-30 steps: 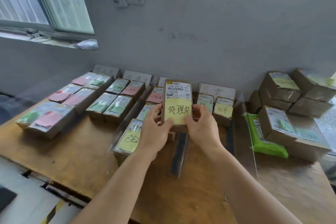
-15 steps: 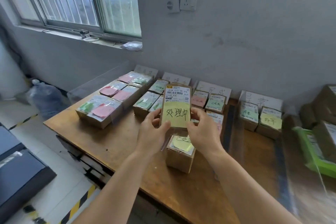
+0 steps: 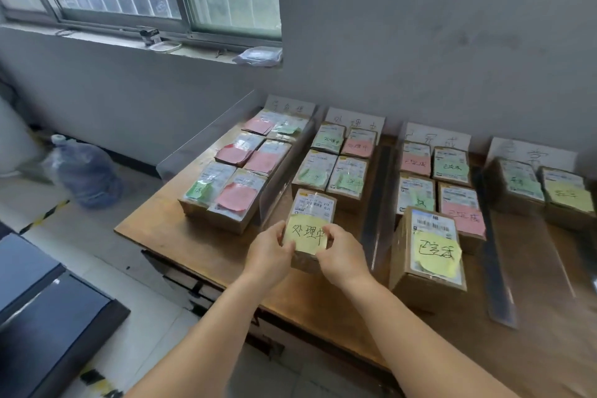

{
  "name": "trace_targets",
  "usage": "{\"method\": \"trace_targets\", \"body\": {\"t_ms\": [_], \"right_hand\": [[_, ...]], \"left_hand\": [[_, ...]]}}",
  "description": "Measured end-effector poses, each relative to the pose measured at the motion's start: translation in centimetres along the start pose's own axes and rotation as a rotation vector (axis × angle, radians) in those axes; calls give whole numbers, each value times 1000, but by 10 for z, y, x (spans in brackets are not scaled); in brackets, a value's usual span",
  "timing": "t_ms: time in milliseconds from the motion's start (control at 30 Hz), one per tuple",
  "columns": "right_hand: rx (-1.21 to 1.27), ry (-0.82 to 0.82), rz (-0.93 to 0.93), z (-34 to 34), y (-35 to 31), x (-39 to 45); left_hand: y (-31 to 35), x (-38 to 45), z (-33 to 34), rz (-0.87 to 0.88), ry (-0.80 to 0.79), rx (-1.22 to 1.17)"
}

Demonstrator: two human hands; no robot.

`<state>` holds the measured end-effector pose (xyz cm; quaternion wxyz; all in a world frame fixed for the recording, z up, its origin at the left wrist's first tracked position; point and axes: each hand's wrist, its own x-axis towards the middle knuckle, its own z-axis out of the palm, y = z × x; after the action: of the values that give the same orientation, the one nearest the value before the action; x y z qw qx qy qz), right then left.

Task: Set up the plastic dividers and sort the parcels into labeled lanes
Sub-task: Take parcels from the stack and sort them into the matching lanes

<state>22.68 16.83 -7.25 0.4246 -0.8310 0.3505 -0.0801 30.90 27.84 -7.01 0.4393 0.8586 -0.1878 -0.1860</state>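
Fingers of both hands (left hand (image 3: 269, 257), right hand (image 3: 343, 258)) curled round boxy cardboard parcel (image 3: 311, 226).

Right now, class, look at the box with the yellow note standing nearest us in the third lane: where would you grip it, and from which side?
Grip the box by its two long side faces, reaching from the near table edge; neighbours crowd only its far end.

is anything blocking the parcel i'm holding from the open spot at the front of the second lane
Nothing visible does. The parcel, held by the left hand and right hand, is already between the two clear dividers. The bare table just ahead, in front of the green-noted parcels, is free.
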Motion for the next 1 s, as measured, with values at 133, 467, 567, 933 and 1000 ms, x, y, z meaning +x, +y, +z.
{"method": "trace_targets", "body": {"t_ms": [133,467,567,933,1000], "right_hand": [[-99,-13,32,24,-1,11],[-160,22,-11,51,-5,34],[-171,25,-2,52,-9,43],[-288,-46,-25,33,-8,47],[-305,-43,-56,24,-6,42]], "left_hand": [[-17,18,-5,29,-87,149],[-30,47,-3,284,-137,744],[-26,56,0,359,-127,832],[-16,68,6,403,-128,922],[-13,67,6,415,-115,904]]}}
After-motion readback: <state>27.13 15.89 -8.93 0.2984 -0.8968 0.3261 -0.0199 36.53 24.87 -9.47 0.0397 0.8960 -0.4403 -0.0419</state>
